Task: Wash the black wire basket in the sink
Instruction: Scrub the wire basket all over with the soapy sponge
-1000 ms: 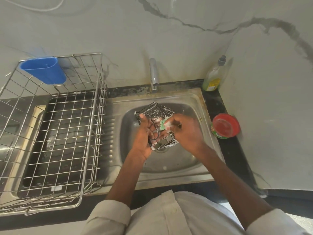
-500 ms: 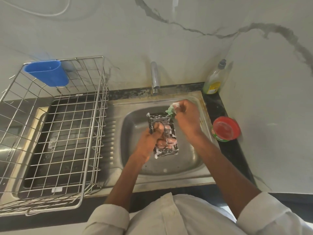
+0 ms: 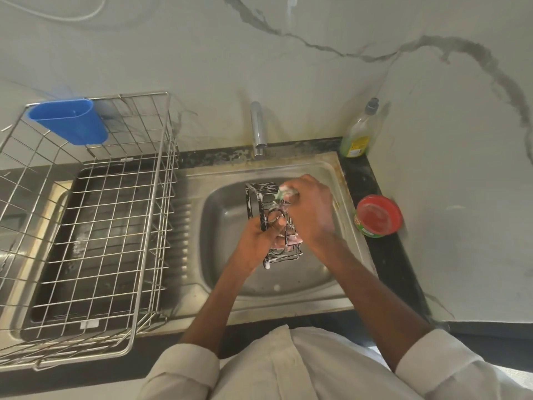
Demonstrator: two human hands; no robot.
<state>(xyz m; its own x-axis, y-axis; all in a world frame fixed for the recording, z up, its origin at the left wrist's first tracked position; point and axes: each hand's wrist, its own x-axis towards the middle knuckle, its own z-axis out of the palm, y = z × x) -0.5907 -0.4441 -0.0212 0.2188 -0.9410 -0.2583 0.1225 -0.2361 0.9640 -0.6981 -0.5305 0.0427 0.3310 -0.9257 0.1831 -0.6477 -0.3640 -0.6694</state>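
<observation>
While left hand (image 3: 261, 241) grips basket (image 3: 274, 223), right hand (image 3: 310, 209) seemingly drew nearer.

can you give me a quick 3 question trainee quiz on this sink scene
1. True or false: the tap is running.
2. Which hand scrubs with the sponge? A) left B) right
3. Fill in: the left hand grips the soapy ___ over the sink.

Key
1. False, no water shows at the tap.
2. B, the right hand holds the sponge against the basket's far end.
3. basket
</observation>
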